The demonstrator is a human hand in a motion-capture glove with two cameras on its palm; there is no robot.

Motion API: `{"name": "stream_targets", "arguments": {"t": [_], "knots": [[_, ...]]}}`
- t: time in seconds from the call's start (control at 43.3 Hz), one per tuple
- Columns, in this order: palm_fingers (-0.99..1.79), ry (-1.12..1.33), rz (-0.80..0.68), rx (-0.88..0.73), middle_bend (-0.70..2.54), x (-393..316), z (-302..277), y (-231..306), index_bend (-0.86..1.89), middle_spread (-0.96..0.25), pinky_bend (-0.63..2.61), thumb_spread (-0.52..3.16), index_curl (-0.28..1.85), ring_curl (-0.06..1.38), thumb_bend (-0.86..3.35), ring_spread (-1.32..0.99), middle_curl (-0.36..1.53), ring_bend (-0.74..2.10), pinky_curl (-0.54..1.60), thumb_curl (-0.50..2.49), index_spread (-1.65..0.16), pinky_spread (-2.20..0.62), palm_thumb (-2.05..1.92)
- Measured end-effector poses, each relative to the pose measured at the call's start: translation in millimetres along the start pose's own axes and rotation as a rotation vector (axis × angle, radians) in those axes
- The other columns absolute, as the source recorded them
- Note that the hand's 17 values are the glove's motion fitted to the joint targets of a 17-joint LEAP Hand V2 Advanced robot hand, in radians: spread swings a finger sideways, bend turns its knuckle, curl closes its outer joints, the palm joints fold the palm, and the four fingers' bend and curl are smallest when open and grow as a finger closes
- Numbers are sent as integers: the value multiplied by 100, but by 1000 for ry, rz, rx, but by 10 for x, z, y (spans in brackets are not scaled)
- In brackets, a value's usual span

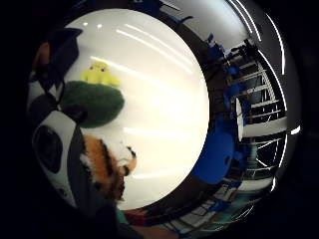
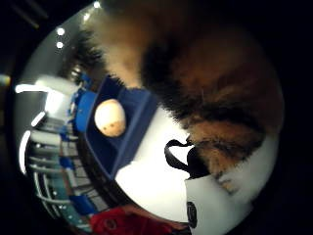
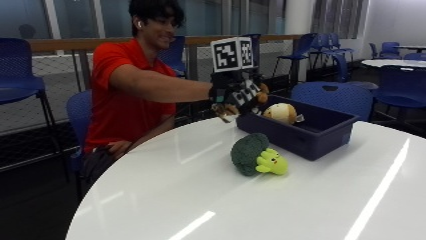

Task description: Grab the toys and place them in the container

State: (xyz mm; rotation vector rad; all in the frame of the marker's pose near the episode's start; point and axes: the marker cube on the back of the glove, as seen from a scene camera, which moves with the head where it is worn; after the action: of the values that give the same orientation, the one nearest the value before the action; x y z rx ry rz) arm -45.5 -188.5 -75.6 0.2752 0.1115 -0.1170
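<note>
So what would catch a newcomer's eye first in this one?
The gloved right hand holding an orange-and-black striped plush toy beside the blue container at the table's far side. A cream round plush already lies inside, and a broccoli plush rests on the white table nearby.

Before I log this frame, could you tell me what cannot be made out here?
- Striped toy: outside view, mostly hidden by gloved right hand.
- Round cream toy: lower part hidden by blue container wall.
- Broccoli toy: little finger view, partly covered by glove straps.
</note>
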Motion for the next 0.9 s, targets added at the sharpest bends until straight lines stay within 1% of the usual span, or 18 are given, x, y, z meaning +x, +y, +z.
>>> {"name": "stream_targets", "arguments": {"t": [0.185,0.369,0.415,0.508,0.554,0.646,0.739,0.831,0.9], "knots": [[115,-1,-102,69,108,-680,-249,-374,85,-32,96,65,69,61,5,-35,82,136,45,90,-26,-44,56],[116,-55,-102,38,108,-1279,-337,-690,84,-31,96,62,73,61,3,-35,83,137,46,95,-25,-44,56],[116,-67,-142,34,108,-1450,-360,-721,84,-31,96,61,74,61,2,-35,83,137,46,97,-25,-44,56],[116,-58,-296,37,108,-1746,-397,-729,83,-30,96,60,76,60,2,-35,84,137,46,99,-25,-44,56],[116,-77,-295,36,108,-1895,-421,-749,83,-30,96,60,77,60,2,-35,84,137,46,100,-25,-44,56],[116,-75,-226,29,108,-2124,-427,-810,82,-30,96,59,78,60,1,-35,84,138,46,102,-25,-44,56],[116,-81,-310,28,108,-2214,-393,-791,82,-30,96,59,80,60,0,-34,84,138,46,104,-24,-44,55],[115,-121,-270,26,107,-2308,-375,-777,81,-29,96,59,81,59,-1,-35,85,137,46,106,-24,-44,54],[112,-84,-234,41,107,-2262,-348,-778,79,-30,96,59,82,59,-1,-35,85,137,46,107,-25,-44,53]]}}
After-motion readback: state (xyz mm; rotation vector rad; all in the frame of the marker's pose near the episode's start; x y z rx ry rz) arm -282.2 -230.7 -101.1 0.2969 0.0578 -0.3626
